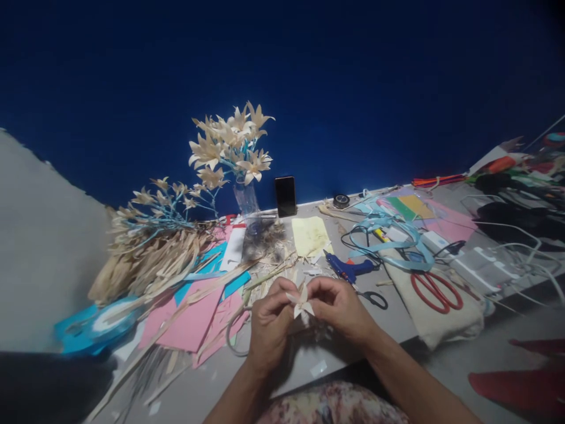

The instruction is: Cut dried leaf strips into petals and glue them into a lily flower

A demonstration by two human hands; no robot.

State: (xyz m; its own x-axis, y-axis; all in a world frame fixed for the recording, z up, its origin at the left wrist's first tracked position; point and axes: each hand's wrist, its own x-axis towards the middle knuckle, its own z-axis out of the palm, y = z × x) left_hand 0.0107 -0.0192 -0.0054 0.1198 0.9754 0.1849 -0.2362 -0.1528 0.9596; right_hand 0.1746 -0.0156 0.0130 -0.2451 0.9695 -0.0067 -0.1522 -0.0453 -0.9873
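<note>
Between my two hands, just above the table's front part, is a small cream husk-like flower (302, 302) with pointed petals. My left hand (272, 321) pinches it from the left side with thumb and fingers. From the right, my right hand (339, 309) pinches it too, fingers curled. The flower's underside is hidden from view. Beyond my right hand lie a blue glue gun (350, 268) and dark-handled scissors (375, 300). A clear vase (247, 203) at the back holds several similar cream flowers (233, 138) on light blue stems.
Pink paper (194, 315) and dried husks (145, 265) cover the left side. A phone (285, 196) leans on the blue wall. Yellow paper (310, 235) lies mid-table. Rightward are blue ribbon (417, 238), red-handled scissors (436, 292) on cloth, and a white power strip (481, 269) with cables.
</note>
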